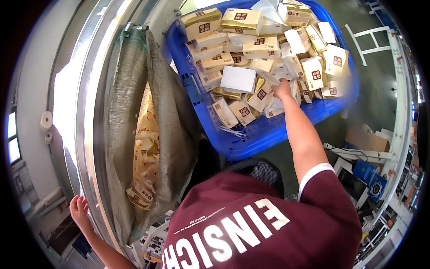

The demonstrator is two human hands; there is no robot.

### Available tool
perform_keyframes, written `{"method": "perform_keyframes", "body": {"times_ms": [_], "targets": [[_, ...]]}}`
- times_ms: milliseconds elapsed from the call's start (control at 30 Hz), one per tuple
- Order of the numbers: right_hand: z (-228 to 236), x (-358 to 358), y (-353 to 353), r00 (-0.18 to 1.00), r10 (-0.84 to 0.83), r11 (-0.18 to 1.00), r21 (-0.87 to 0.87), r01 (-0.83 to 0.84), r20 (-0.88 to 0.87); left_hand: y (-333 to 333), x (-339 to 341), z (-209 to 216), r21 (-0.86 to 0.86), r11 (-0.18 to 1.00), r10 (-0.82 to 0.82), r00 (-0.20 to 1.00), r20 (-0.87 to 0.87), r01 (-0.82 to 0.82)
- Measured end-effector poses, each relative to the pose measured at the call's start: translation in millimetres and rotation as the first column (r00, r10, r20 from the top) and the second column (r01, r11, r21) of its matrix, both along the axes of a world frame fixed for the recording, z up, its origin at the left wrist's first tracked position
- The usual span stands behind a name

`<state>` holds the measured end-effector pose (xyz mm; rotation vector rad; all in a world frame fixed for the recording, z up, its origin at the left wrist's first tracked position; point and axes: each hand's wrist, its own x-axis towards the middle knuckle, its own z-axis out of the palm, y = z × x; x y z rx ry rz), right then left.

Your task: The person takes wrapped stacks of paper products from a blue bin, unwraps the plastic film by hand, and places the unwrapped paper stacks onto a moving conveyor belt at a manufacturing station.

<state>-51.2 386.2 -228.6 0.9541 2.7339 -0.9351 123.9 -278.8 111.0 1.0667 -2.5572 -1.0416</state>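
Maroon shirt [268, 219] is filling the lower centre. Upper right, a blue basket [260, 142] is apparently corralling loose packs [261, 48]; I'm seeing the right hand [282, 89] resting among them, but can't tell its grip. Lower left, the left hand [79, 208] is hanging empty, fingers loosely curled.

1. Packs [261, 48]: small and boxy, wrapped in cream and gold, many with a dark red square mark;
2. their pose: heaped at mixed angles; some flat, others tilted or on edge;
3. their place: inside a blue basket [264, 140], crowded at its far side, thinning toward its near side.
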Motion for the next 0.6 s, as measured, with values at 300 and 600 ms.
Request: {"method": "perform_keyframes", "body": {"times_ms": [300, 600], "targets": [[29.4, -84.6, -1.8, 0.964, -0.234, 0.957, -0.203, 0.206, -0.124, 146.4, 2.8, 21.6, -0.278, 0.849, -0.431, 0.894, 0.126, 0.449], [195.9, -3.9, -32.6, 0.814, 0.184, 0.628, -0.571, -0.528, -0.550, 242.3, -48.3, -41.8, 0.114, 0.721, -0.632, 0.716, -0.296, 0.683]]}}
